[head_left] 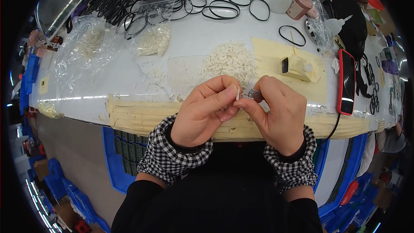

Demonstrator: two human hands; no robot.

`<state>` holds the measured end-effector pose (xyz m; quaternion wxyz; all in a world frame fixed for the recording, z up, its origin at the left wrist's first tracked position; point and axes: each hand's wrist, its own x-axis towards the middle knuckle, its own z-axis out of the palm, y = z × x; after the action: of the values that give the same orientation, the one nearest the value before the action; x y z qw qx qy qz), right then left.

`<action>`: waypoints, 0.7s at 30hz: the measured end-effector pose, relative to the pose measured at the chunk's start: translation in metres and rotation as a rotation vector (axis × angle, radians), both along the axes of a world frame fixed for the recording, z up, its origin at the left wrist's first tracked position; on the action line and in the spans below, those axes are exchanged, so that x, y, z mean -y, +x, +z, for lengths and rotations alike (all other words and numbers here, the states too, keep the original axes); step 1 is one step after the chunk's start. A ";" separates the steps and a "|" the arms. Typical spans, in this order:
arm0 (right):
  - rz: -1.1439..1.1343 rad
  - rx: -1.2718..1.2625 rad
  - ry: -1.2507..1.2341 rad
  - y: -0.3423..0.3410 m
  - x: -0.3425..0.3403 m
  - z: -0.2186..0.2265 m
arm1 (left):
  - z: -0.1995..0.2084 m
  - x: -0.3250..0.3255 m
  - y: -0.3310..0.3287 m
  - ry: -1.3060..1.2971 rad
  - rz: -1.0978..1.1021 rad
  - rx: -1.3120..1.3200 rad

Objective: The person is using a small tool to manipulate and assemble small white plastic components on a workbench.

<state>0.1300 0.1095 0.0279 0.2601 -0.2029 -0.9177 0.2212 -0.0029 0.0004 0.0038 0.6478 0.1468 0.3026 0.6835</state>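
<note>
One small white rod-shaped piece (237,94) is pinched in the left hand (205,111); one short grey slim-tipped tool (255,95) is gripped in the right hand (280,114).

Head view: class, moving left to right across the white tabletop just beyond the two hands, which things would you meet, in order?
Large clear plastic bag → smaller bag of white pieces → loose heap of small white pieces → tape-wrapped block → red-edged phone.
</note>
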 end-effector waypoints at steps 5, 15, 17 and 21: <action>0.002 0.034 0.005 -0.001 0.000 0.001 | -0.001 0.001 -0.001 0.004 -0.013 0.015; -0.010 0.058 0.095 0.000 0.000 0.000 | -0.002 0.000 0.000 0.015 -0.003 0.001; -0.009 0.056 0.087 0.000 0.000 0.001 | -0.002 0.000 0.000 0.009 0.002 0.001; -0.003 0.056 0.088 0.000 -0.001 0.000 | -0.004 0.000 0.000 0.021 0.000 -0.007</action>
<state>0.1302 0.1102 0.0278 0.2436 -0.1986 -0.9332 0.1744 -0.0031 0.0000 0.0001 0.6453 0.1560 0.2977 0.6861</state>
